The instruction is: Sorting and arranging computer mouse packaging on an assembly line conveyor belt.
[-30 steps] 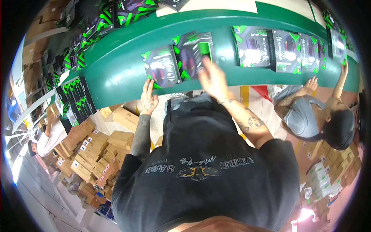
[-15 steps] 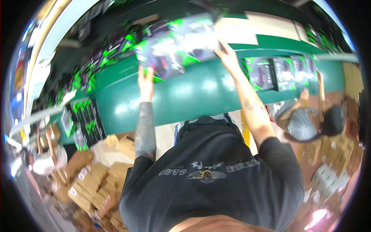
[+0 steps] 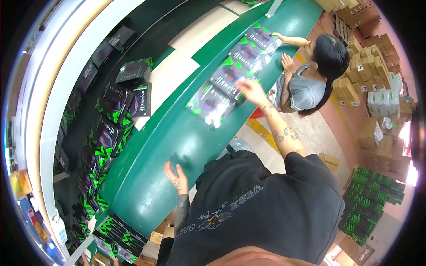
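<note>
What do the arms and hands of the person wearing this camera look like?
A black T-shirt with short sleeves leaves both forearms showing. The right forearm carries separate dark tattoos. The left forearm has a dense dark covering, tattooing or a fabric sleeve, I can't tell. The left hand and right hand wear no gloves.

The right grip (image 3: 251, 91) is blurring at its fingers and is covering part of the box (image 3: 225, 84) beneath, so contact is not showing clearly. Glare is washing out print on the end box (image 3: 210, 105), left of that grip. Well beyond it, the upper edge is cutting off the table (image 3: 155, 168). Up and left of the left grip (image 3: 178, 179), piled boxes (image 3: 106, 133) are hiding one another's sides.
</note>
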`<state>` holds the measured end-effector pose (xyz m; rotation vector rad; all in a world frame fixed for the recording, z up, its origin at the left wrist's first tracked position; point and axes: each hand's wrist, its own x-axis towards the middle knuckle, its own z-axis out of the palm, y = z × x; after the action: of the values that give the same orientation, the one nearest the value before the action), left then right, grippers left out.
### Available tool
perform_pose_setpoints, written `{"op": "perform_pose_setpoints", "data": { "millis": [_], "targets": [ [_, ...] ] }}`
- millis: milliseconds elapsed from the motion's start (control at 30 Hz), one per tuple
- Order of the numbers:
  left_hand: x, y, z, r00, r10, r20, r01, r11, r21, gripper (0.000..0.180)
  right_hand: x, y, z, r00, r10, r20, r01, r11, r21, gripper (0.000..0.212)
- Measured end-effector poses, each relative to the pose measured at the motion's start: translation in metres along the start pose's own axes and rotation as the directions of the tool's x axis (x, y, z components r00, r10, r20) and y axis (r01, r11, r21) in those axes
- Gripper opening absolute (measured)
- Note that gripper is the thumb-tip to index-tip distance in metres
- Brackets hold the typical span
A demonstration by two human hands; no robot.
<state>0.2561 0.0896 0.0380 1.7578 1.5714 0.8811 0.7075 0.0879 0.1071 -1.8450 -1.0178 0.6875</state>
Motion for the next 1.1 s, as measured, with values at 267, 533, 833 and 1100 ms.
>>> {"op": "perform_pose_setpoints", "data": {
  "millis": [267,533,833,1100],
  "targets": [
    [0.004,0.039,0.049,0.905,-0.419,0.066,0.423,0.904,-0.062,0.076,0.151,0.050,-0.103,0.984,0.022,-0.175,-0.125,0.784,-0.607,0.071],
    [-0.001,0.077,0.058,0.876,-0.466,0.125,0.441,0.879,0.182,0.086,0.171,0.078,-0.083,0.944,0.260,0.201,-0.166,0.905,-0.392,0.104],
    [-0.011,0.057,0.063,0.891,-0.426,0.156,0.437,0.899,-0.039,0.101,0.156,0.091,-0.082,0.917,0.224,0.328,-0.220,0.974,-0.051,0.105],
    [-0.046,-0.026,-0.054,0.840,-0.541,-0.050,0.541,0.827,0.150,0.119,0.028,0.036,0.022,0.831,0.450,0.327,-0.186,0.778,-0.600,0.101]
  ]
}}
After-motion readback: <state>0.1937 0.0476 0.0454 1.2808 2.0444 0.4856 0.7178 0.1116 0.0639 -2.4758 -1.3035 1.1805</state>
